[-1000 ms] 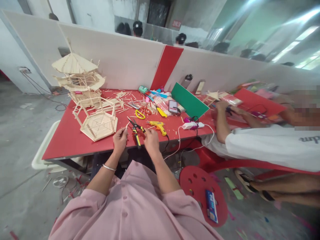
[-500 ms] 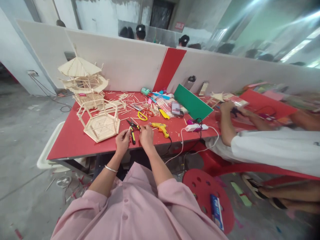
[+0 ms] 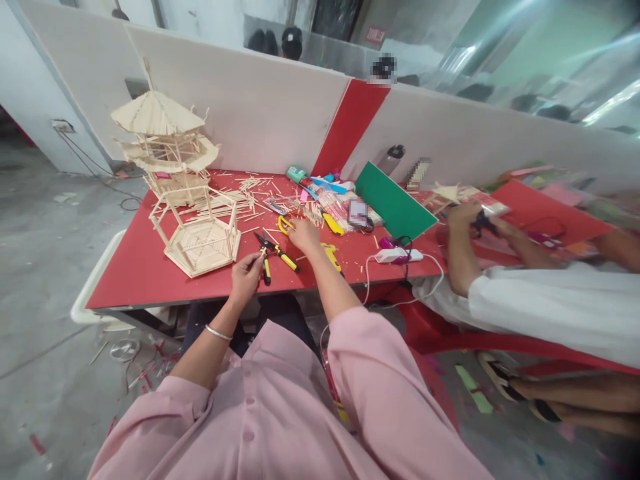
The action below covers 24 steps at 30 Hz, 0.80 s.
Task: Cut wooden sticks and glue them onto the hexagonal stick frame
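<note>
light: soft, diffuse | glare: upper right | right side: blurred | edges: stretched

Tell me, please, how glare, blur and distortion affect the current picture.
Head view, upper right: bright light streaks cause glare; head view, right side: the co-worker's white sleeve looks smeared and stretched; head view, nearer the centre: the pliers and hexagonal frame look clearer, though fine details stay soft.
</note>
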Each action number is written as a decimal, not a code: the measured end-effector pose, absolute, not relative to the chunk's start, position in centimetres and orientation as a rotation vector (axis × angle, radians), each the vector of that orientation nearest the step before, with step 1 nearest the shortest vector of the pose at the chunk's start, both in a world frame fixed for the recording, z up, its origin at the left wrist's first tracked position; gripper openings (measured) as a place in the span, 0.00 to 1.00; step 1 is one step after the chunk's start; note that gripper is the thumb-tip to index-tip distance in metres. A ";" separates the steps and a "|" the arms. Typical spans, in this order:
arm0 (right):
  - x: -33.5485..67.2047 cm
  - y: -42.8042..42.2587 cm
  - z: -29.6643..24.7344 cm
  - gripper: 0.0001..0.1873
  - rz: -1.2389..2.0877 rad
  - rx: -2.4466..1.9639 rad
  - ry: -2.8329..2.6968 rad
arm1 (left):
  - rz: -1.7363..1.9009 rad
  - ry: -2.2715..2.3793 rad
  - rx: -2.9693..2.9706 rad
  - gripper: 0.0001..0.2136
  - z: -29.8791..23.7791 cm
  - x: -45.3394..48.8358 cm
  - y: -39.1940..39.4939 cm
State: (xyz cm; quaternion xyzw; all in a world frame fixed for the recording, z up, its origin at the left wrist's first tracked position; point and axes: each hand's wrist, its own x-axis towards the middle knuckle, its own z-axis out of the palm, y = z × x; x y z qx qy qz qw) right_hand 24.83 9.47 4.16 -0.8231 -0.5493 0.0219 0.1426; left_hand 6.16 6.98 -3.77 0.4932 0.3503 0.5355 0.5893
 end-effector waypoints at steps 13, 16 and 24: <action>32.8 12.8 5.7 0.14 0.284 -2.352 -1.649 | 1.204 0.811 1.087 0.22 -3.7 6.0 6.8; 32.8 11.3 6.5 0.13 0.352 -2.216 -1.754 | 1.219 0.801 1.103 0.20 -3.7 6.0 6.8; 26.9 3.0 4.9 0.15 0.424 -1.903 -1.816 | 1.253 0.802 1.106 0.21 -3.8 5.9 7.0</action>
